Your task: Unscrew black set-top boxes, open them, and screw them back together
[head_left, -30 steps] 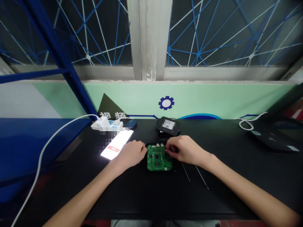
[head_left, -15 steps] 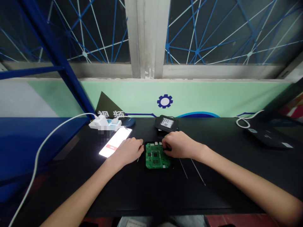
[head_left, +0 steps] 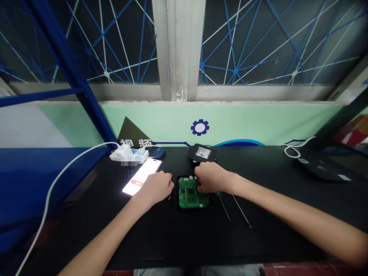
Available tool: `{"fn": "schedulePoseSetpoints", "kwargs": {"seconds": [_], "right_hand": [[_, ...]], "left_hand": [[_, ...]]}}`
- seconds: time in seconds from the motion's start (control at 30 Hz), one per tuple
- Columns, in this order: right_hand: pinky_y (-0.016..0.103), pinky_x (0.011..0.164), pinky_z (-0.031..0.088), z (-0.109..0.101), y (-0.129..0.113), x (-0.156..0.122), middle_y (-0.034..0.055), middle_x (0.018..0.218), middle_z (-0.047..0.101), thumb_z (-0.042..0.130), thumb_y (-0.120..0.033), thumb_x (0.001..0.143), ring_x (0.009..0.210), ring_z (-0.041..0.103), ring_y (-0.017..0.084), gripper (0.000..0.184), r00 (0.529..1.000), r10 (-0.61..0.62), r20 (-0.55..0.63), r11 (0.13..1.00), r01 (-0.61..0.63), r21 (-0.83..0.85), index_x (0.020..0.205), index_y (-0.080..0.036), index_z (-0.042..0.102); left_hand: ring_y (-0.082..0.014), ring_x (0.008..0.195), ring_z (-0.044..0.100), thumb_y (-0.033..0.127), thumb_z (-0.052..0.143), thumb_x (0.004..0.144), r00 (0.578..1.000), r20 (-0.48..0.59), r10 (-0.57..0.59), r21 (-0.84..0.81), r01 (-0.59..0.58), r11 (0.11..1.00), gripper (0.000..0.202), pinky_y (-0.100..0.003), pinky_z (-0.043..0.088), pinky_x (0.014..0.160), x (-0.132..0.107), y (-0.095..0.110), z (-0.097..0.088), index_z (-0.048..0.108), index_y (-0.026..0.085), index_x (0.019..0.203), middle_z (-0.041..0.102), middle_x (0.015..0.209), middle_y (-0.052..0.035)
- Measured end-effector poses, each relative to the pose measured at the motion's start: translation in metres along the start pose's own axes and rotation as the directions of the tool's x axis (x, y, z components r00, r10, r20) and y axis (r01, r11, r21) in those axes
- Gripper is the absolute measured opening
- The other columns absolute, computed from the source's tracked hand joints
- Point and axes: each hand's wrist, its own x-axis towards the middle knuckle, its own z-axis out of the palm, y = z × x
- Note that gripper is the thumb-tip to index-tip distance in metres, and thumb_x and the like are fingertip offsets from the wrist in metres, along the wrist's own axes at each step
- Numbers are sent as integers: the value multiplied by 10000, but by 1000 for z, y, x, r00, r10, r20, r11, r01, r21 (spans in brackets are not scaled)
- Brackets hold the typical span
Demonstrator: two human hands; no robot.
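A green circuit board (head_left: 189, 197) lies in a shallow black case (head_left: 178, 191) on the dark table. My right hand (head_left: 211, 177) is closed over the board's upper right part, fingers bent down at it; whatever is between the fingertips is hidden. Just left of the case, my left hand (head_left: 159, 186) has its fingers curled near the tabletop, a small gap from the case, and its fingertips do not show. Below my right hand lie two thin metal shafts, one a screwdriver (head_left: 223, 206) with a green handle partly covered, the other a longer rod (head_left: 242, 212).
Beside my left wrist lies a lit phone (head_left: 143, 175). Behind it is a white power strip (head_left: 116, 157) with plugs and a white cable (head_left: 54, 178). A black labelled cover (head_left: 211, 154) lies behind the board. A flat black device (head_left: 322, 170) sits at the right.
My left hand has drawn slightly left, away from the case edge. My right hand stays over the board with a small shift of the fingers. The whole view has tilted a little.
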Motion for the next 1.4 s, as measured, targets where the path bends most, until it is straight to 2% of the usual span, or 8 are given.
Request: {"fn": "schedulePoseSetpoints", "kwargs": {"seconds": [0.17,0.43,0.57,0.7,0.93,1.13,1.27,1.4], "right_hand": [[287,530,440,4,9,0,111,803,731,722,-313,660,675,685,245,170,999,14,-29,997,-12,78,752,-172,740],[227,480,398,14,25,-11,-9,674,703,728,-215,645,560,599,128,53,996,6,-86,895,33,446,652,-196,679],[210,493,413,21,32,-14,-23,623,664,695,-165,664,540,576,107,36,980,-44,-194,790,153,593,646,-172,664],[214,527,475,34,40,-17,-16,618,641,707,-231,702,561,598,117,89,961,-42,-272,594,243,767,738,-153,683],[232,488,437,52,49,-26,-4,629,595,724,-372,758,502,496,97,223,905,192,-379,357,295,886,757,-156,668],[235,495,444,70,60,-23,-6,635,621,830,-387,658,529,526,117,270,819,409,-402,162,368,915,744,-173,690],[225,425,380,76,69,-19,-12,590,616,830,-400,664,470,478,106,274,738,541,-404,88,428,900,659,-184,661],[239,421,375,79,73,-18,-22,546,593,828,-409,682,431,440,101,268,718,576,-392,53,446,894,669,-184,683]], "left_hand": [[-256,707,662,218,398,927,1000,2,13,-9,-13,1000,292,-319,403,600,-2,-2,0,629,168,753,664,738,-100],[-261,705,671,219,404,928,1000,13,-4,-15,4,1000,296,-325,422,608,-3,0,-1,645,158,766,674,767,-114],[-288,757,685,223,436,916,1000,18,-1,-10,1,1000,262,-335,431,619,-2,-1,0,656,149,794,689,803,-134],[-292,769,690,232,435,922,1000,22,6,-18,-6,1000,265,-337,432,623,-1,-3,1,659,153,805,696,812,-135],[-253,679,666,247,415,931,1000,23,-5,-51,6,999,292,-311,396,575,-2,1,-1,637,174,757,674,737,-99],[-210,605,627,230,392,946,1000,-18,-14,-85,12,996,304,-289,324,524,-3,9,-8,582,185,713,631,692,-65],[-206,633,625,255,393,945,1000,6,6,-156,-5,988,324,-283,319,518,-4,7,-7,535,200,659,614,677,-49],[-202,662,630,285,397,937,997,60,52,-270,-34,962,325,-276,337,528,-3,3,-3,505,210,639,604,660,-27]]}}
